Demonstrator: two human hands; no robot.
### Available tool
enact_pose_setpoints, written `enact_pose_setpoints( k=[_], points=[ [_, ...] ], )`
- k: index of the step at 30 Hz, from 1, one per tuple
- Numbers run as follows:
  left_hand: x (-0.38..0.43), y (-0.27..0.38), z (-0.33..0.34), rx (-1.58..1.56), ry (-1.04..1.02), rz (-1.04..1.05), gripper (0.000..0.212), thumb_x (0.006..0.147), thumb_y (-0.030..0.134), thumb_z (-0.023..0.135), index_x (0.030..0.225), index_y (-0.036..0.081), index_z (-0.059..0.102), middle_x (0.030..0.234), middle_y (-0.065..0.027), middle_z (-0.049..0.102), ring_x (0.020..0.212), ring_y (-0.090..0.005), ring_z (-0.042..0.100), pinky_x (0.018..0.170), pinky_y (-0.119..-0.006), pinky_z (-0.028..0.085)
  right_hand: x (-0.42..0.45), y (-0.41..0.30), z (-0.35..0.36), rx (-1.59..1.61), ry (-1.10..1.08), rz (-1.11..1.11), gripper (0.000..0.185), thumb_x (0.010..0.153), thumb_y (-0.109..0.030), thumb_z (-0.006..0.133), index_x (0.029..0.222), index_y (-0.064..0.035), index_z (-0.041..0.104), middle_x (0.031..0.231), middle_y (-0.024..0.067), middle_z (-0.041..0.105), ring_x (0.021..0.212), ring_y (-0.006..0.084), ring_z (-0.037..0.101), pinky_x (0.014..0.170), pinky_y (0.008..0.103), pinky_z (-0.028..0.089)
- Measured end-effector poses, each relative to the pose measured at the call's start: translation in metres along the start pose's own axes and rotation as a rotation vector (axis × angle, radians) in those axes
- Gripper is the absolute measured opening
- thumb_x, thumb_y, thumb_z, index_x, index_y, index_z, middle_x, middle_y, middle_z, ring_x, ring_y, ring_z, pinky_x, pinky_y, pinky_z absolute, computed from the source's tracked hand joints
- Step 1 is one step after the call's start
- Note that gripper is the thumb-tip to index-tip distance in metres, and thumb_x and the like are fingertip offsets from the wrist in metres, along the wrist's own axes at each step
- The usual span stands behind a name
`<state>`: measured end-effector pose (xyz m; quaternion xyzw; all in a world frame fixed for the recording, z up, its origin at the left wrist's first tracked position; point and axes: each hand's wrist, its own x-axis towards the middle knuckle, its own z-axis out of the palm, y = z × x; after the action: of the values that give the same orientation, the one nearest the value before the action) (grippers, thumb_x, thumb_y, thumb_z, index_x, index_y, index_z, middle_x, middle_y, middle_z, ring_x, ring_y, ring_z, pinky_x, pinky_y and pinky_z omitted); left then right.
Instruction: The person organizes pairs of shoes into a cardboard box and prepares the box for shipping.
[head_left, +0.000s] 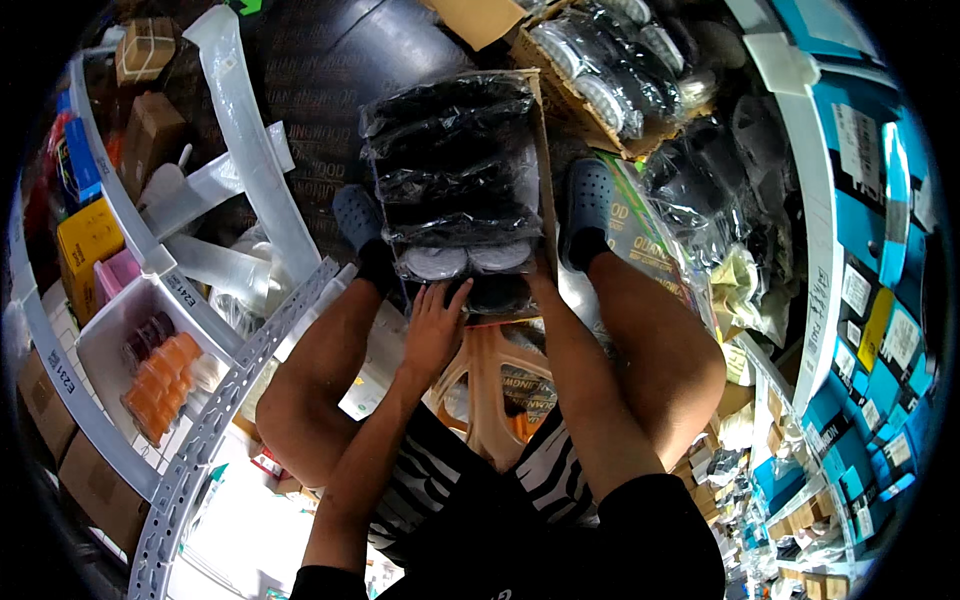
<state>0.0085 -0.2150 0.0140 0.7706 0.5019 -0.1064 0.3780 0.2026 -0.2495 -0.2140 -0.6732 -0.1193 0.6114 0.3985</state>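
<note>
Between my knees stands an open cardboard box (548, 172) packed with rows of black items in clear plastic (457, 180). Two white rounded ends, which look like shoe soles (435, 262), show near its front. My left hand (437, 322) lies over the near left corner, fingers slightly spread, fingertips touching the front pack. Down inside the near right corner reaches my right hand (541, 283), between the packs and the cardboard wall. Its fingers are mostly hidden, so a grip cannot be made out.
Another open carton (570, 82) of plastic-wrapped black shoes stands beyond, on the right. Bagged black footwear (697, 180) lies below it. Metal shelving (202, 405) runs along my left with a white bin (112, 337). Blue boxes (862, 225) fill the right shelf. A plastic stool (487, 390) is beneath me.
</note>
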Motion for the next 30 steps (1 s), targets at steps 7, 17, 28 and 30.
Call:
enact_pose_setpoints(
  k=[7, 17, 28, 30],
  points=[
    [0.016, 0.025, -0.011, 0.061, 0.084, 0.183, 0.059, 0.09, 0.019, 0.058, 0.144, 0.022, 0.033, 0.147, -0.0155, 0.027, 0.136, -0.0348, 0.028, 0.112, -0.056, 0.018, -0.002, 0.019, -0.037, -0.8, 0.071, -0.217, 0.068, 0.08, -0.028, 0.064, 0.138, -0.0051, 0.037, 0.139, 0.0221, 0.041, 0.13, 0.0369, 0.037, 0.106, 0.0388, 0.033],
    [0.024, 0.013, 0.005, 0.212, 0.197, 0.172, 0.061, 0.085, 0.039, 0.06, 0.139, 0.018, 0.042, 0.153, -0.0136, 0.018, 0.14, -0.0316, 0.021, 0.111, -0.056, 0.016, -0.073, -0.099, 0.007, -1.121, 0.108, -0.129, 0.052, 0.083, -0.024, 0.061, 0.116, 0.0113, 0.042, 0.099, 0.0309, 0.061, 0.09, 0.0434, 0.062, 0.078, 0.0469, 0.051],
    [0.02, 0.005, 0.016, 0.18, 0.241, 0.153, 0.062, 0.086, 0.043, 0.058, 0.141, 0.02, 0.04, 0.153, -0.0112, 0.02, 0.142, -0.0297, 0.017, 0.113, -0.055, 0.013, -0.112, -0.22, 0.018, -1.377, 0.122, -0.221, 0.043, 0.07, -0.032, 0.072, 0.086, 0.0061, 0.061, 0.086, 0.029, 0.064, 0.082, 0.0428, 0.064, 0.072, 0.0483, 0.052],
    [0.022, 0.003, 0.021, 0.181, 0.251, 0.16, 0.062, 0.086, 0.045, 0.057, 0.14, 0.021, 0.04, 0.153, -0.0109, 0.02, 0.141, -0.029, 0.017, 0.113, -0.054, 0.013, -0.113, -0.263, 0.02, -1.483, 0.025, -0.171, 0.045, 0.068, -0.034, 0.074, 0.086, 0.0062, 0.063, 0.086, 0.028, 0.065, 0.083, 0.0408, 0.065, 0.073, 0.0467, 0.053]
  ],
)
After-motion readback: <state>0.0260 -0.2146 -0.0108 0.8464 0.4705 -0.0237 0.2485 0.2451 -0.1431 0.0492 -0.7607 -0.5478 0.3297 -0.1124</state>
